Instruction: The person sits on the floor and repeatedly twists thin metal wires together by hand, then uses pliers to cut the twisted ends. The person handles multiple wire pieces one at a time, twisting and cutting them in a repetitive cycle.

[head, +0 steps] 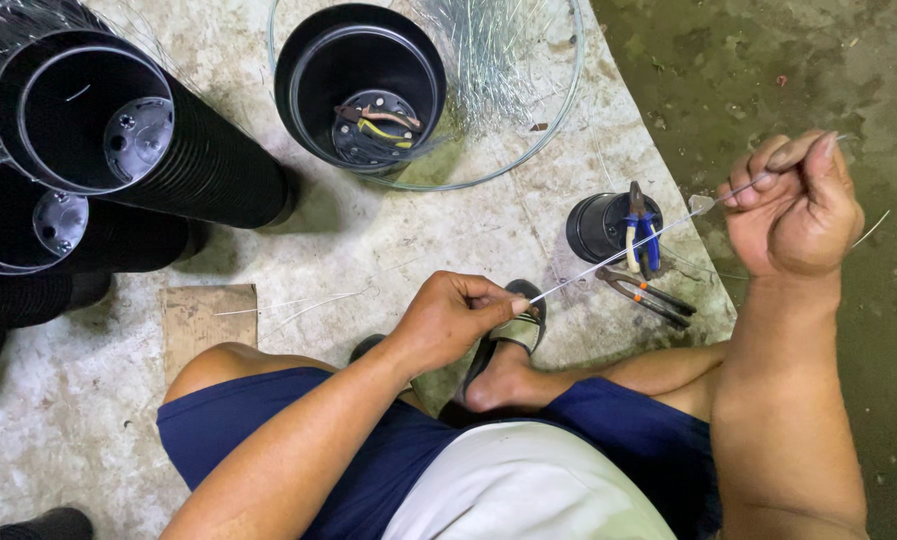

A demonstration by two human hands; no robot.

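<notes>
- A thin straight wire (pixel 619 255) spans the gap between both hands; its long axis runs diagonally from lower centre of the frame up to the upper right.
- The left hand (pixel 454 318), at centre frame, has its grip closed on the lower end of the wire, thumb and forefinger pinched together.
- The right hand (pixel 794 205), at upper right, has its grip curled shut around the upper end; a short tail of wire juts past the fist.
- Directly beneath the wire's middle stand a small black pot (pixel 599 228) holding blue-and-yellow-handled pliers (pixel 641 235), with another pair of pliers (pixel 649 292) lying on the floor (pixel 369 260) just beside it.
- A sandalled foot (pixel 504 365) rests under the left hand.
- Stacked black pots (pixel 129 150) fill the upper left; a pot with tools inside (pixel 361 95) sits at top centre beside a bundle of loose wires (pixel 499 60).
</notes>
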